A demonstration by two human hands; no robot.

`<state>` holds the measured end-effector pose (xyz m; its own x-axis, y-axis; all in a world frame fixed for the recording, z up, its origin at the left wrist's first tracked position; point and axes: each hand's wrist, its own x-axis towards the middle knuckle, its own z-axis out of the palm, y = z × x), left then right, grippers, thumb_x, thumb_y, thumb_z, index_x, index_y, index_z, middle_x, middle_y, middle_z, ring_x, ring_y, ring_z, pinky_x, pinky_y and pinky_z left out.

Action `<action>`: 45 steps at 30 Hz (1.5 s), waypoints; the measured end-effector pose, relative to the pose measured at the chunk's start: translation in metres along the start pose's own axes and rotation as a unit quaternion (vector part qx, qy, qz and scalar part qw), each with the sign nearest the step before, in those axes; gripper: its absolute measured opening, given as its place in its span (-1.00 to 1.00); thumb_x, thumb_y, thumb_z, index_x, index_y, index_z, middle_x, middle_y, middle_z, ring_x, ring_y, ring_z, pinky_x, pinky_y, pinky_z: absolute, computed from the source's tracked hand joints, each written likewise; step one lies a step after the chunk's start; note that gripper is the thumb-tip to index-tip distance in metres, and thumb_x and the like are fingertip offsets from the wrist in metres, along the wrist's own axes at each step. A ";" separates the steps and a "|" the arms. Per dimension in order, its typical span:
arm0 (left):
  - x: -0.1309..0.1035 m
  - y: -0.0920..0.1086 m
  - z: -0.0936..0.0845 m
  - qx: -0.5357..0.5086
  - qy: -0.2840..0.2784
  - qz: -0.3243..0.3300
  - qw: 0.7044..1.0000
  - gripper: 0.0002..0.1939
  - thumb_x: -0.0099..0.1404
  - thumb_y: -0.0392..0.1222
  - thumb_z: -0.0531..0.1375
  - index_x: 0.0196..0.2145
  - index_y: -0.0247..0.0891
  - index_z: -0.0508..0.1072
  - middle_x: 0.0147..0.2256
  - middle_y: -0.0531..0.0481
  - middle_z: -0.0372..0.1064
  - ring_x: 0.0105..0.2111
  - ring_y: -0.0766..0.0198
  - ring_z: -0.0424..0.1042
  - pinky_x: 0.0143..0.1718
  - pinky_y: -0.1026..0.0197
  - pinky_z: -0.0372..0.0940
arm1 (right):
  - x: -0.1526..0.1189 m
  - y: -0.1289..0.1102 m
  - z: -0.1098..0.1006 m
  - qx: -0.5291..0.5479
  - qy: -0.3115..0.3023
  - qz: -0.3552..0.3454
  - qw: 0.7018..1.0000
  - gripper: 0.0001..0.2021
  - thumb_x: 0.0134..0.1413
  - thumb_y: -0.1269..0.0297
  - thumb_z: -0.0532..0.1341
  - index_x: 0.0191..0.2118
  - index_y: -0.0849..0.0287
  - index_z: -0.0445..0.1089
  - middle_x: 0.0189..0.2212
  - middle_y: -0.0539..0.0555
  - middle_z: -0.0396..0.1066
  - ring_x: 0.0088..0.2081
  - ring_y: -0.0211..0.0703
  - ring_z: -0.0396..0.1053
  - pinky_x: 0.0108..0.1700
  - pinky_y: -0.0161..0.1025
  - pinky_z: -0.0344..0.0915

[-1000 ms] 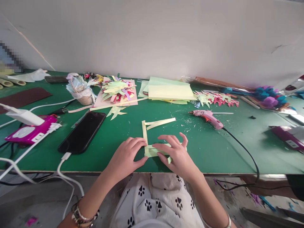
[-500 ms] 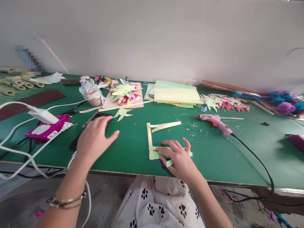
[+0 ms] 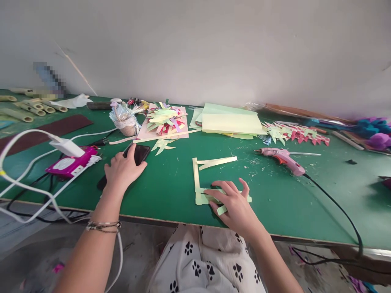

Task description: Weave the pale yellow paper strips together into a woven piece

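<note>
My left hand (image 3: 124, 171) lies over a black smartphone (image 3: 142, 154) on the table, its fingers spread and its thumb by the phone's right edge. Part of the phone is hidden under the palm. My right hand (image 3: 233, 201) rests with fingers apart on pale green paper strips (image 3: 201, 198), one short end poking out by the thumb. These strips join a cream upright strip (image 3: 196, 175) at its lower end. A folded cream strip (image 3: 218, 162) extends to the right from near its top.
A pink glue gun (image 3: 282, 158) with a black cord lies right. A purple power strip (image 3: 73, 162) with white cables sits left. Behind are a wrapped pot (image 3: 130, 129), a pile of paper strips (image 3: 165, 118), paper sheets (image 3: 232, 122) and folded paper leaves (image 3: 277, 132).
My left hand has come down onto the smartphone, its fingers now over it. My right hand stays on the paper strips. The view has shifted slightly.
</note>
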<state>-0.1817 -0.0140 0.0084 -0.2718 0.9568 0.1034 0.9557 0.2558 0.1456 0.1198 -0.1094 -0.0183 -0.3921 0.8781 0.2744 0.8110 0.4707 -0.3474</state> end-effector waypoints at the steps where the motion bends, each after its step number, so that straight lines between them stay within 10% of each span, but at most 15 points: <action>1: -0.003 0.005 -0.001 -0.009 0.035 0.015 0.999 -0.30 0.15 0.05 0.07 0.20 -0.25 0.05 0.05 -0.46 0.12 0.05 -0.43 0.11 -0.11 -0.42 0.04 | 0.000 0.000 0.000 -0.003 -0.003 0.000 1.000 -0.75 0.16 0.32 0.03 -0.12 -0.07 0.37 -0.10 0.07 0.35 -0.07 -0.06 0.29 0.11 0.22 -0.27; 5: -0.034 0.044 -0.008 -0.054 0.176 0.188 0.965 -0.45 0.20 -0.11 0.07 0.14 -0.25 0.12 0.13 -0.30 0.00 0.15 -0.23 -0.03 0.08 -0.27 -0.08 | 0.000 -0.001 -0.001 -0.007 -0.009 0.001 1.000 -0.75 0.16 0.33 0.03 -0.12 -0.08 0.37 -0.11 0.05 0.35 -0.07 -0.07 0.29 0.11 0.21 -0.26; 12: -0.098 0.102 -0.002 -0.165 0.000 0.433 0.886 -0.85 0.30 -0.29 -0.01 -0.23 -0.21 0.32 -0.29 0.01 0.35 -0.31 0.26 0.35 -0.25 0.17 0.19 | 0.000 -0.001 -0.001 -0.021 -0.015 -0.001 1.000 -0.74 0.17 0.29 0.01 -0.10 -0.07 0.36 -0.08 0.07 0.34 -0.07 -0.06 0.28 0.10 0.21 -0.23; 19: -0.105 0.097 0.012 -0.108 -0.095 0.440 0.886 -0.85 0.29 -0.35 0.01 -0.37 -0.26 0.34 -0.36 -0.02 0.32 -0.37 0.25 0.34 -0.37 0.22 0.21 | 0.000 -0.003 -0.002 -0.019 -0.012 0.002 1.000 -0.73 0.17 0.31 0.02 -0.07 -0.07 0.36 -0.10 0.08 0.35 -0.07 -0.06 0.28 0.10 0.20 -0.24; 45: -0.101 0.086 0.011 -0.173 -0.131 0.445 0.869 -0.85 0.18 -0.45 0.03 -0.44 -0.25 0.30 -0.38 0.02 0.28 -0.40 0.29 0.28 -0.36 0.24 0.21 | -0.001 0.001 0.002 -0.031 -0.007 0.008 0.999 -0.64 0.16 0.28 0.02 0.09 0.01 0.17 -0.06 0.09 0.35 -0.05 -0.05 0.30 0.12 0.15 -0.24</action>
<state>-0.0704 -0.0867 -0.0002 0.6360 0.7646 0.1048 0.6707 -0.6148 0.4150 0.1197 -0.1100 -0.0211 -0.3851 0.8863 0.2573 0.8423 0.4515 -0.2943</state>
